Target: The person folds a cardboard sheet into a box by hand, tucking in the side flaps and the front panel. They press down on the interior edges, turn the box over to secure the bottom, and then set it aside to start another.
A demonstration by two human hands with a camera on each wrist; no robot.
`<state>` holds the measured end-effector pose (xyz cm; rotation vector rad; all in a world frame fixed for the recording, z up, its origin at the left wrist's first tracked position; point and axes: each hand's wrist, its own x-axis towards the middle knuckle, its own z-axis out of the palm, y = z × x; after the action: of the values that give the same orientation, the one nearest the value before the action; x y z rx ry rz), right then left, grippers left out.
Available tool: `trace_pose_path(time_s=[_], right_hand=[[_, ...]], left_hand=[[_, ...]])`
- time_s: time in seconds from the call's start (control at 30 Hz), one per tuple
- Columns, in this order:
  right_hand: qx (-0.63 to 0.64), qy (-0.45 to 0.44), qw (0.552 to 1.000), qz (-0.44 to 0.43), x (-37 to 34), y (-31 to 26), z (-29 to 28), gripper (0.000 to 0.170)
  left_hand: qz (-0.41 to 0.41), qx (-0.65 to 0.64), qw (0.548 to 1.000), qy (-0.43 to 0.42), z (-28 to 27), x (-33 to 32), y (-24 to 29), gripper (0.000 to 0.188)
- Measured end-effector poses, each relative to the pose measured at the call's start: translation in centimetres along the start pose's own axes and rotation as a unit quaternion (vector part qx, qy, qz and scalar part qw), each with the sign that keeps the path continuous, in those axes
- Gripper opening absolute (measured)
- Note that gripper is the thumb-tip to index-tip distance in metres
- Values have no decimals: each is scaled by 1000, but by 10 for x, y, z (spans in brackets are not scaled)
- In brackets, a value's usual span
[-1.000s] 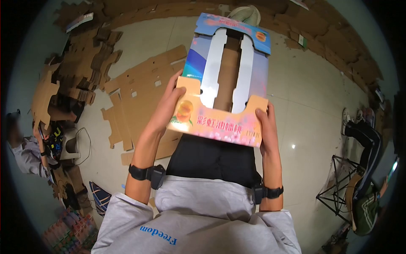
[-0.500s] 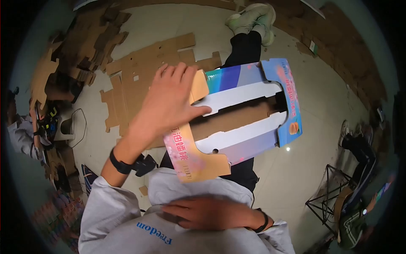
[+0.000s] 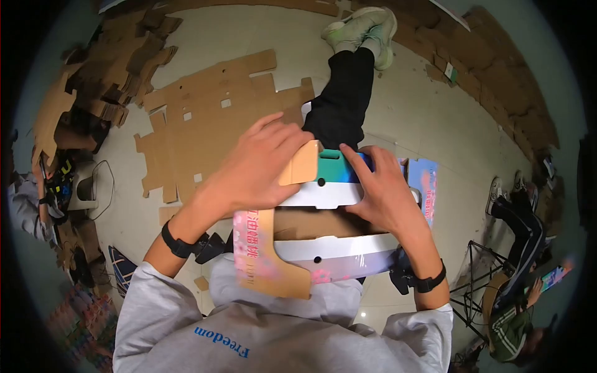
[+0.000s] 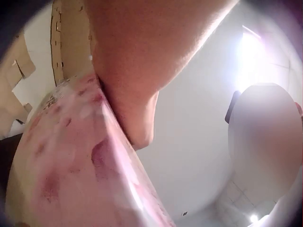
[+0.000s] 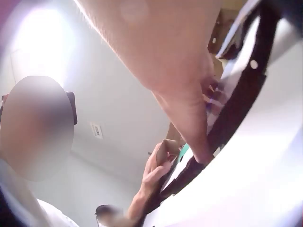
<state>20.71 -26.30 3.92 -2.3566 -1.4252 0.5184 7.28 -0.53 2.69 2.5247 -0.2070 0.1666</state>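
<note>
A printed cardboard box (image 3: 336, 271) with a long opening in its top lies sideways over the lap, its orange end to the left and blue end to the right. The left hand (image 3: 264, 165) grips the far left corner, thumb on the white inner flap, fingers over the far edge. Across the far side wall, the right hand (image 3: 387, 186) pinches the same flap, thumb at the opening and fingers outside. In the left wrist view the pink printed face (image 4: 71, 156) is close below the left hand (image 4: 128, 80). The right thumb reaches the opening's edge in the right wrist view.
Flattened brown cardboard (image 3: 205, 112) lies on the floor ahead, with stacked cardboard (image 3: 118, 68) at the far left. A seated person is at each side. A black wire frame (image 3: 466, 286) stands at the right. Crossed shoes (image 3: 364, 31) rest ahead.
The box has turned from lengthwise to sideways and come down nearer the lap. The right hand let go, passed near the shirt, and now holds the far side wall. The left hand moved onto the corner.
</note>
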Motion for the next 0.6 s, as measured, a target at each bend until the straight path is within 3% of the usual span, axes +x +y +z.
trace_pose_path(time_s=[0.2, 0.37, 0.43, 0.6], right_hand=[[10, 72, 996, -56, 14, -7, 9, 95], [50, 151, 987, -14, 28, -20, 27, 92], [59, 182, 981, 4, 33, -26, 32, 91], [56, 156, 986, 23, 31, -26, 38, 92]], left_hand=[[-10, 35, 999, -14, -10, 1, 8, 63], [-35, 64, 995, -75, -27, 22, -4, 58], [-1, 77, 996, -51, -26, 25, -11, 53], [29, 111, 992, -59, -10, 28, -17, 56]])
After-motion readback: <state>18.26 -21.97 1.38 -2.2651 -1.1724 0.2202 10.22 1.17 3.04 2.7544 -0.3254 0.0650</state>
